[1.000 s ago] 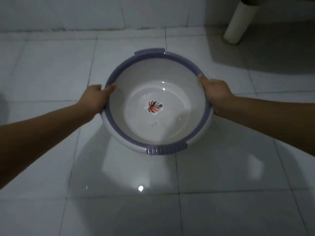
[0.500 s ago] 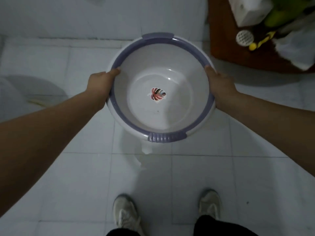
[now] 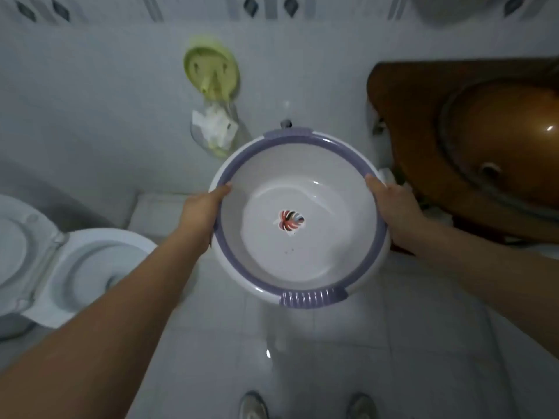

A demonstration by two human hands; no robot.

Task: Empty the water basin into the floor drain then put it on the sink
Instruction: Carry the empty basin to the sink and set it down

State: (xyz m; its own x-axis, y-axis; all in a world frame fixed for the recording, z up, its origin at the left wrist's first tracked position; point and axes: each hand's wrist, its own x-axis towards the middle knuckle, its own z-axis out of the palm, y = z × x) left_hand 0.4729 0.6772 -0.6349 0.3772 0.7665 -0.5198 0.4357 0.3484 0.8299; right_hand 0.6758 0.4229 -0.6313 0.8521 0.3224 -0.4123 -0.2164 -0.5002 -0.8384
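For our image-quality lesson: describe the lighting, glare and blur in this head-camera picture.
Head view: dim and bluish overall; bright glare spots on the brown sink and wet floor; edges bend from the wide lens; the shoes at the bottom are blurred, while the basin is fairly sharp.

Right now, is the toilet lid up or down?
Up. The toilet lid is raised and leans back, so the open bowl shows.

Single view: head-worn wide-angle camera, aimed forward and steeply down. Near field: both forearms and the held basin (image 3: 298,225) at centre. Lower edge: shoe tips on floor tiles (image 3: 423,343). Upper edge: wall. Edges curve.
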